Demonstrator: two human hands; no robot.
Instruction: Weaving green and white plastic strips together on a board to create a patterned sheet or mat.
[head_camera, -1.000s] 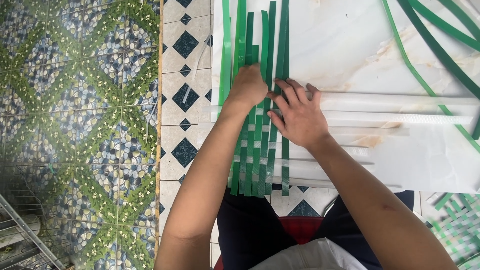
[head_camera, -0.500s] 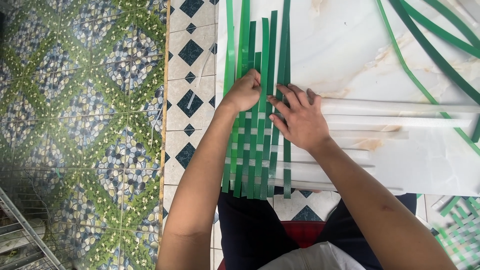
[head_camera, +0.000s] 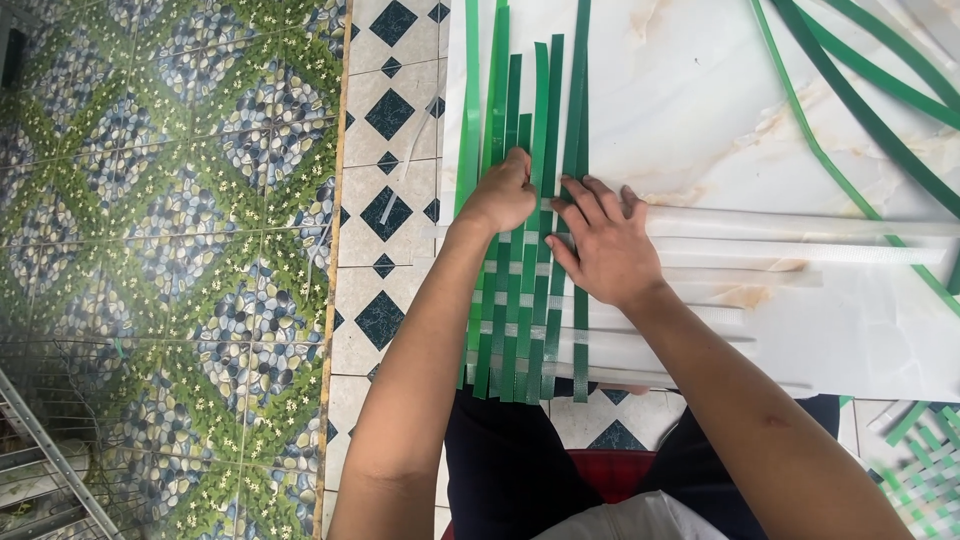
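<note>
A: Fingers first. The left hand (head_camera: 502, 195) is curled almost into a fist, its fingertips tucked down among the upright green plastic strips (head_camera: 527, 250), pinching at one of them near the top of the woven part. Exactly which strip it has, I can't tell.

B: And the right hand (head_camera: 607, 250)?

A: Spread out flat, fingers (head_camera: 585, 205) a little fanned, pressing palm-down on the right edge of the green strips, where the translucent white plastic strips (head_camera: 790, 225) cross them. It grips nothing, it only bears down.

B: So the two hands are close together?

A: Just beside each other, with a couple of green strips between them. Below the hands the white strips pass over and under the green ones in a woven patch.

B: Where does all that lie?

A: On a pale marble-patterned slab (head_camera: 700, 100), near its left edge. The green ends overhang the near edge, above the person's dark trousers (head_camera: 500, 470).

B: Anything further out?

A: Loose dark green bands (head_camera: 860, 110) run slantwise across the slab's upper right. Left of the slab there are white tiles with dark diamonds (head_camera: 390, 110), then a green pebble-and-flower patterned floor (head_camera: 170, 200).
</note>
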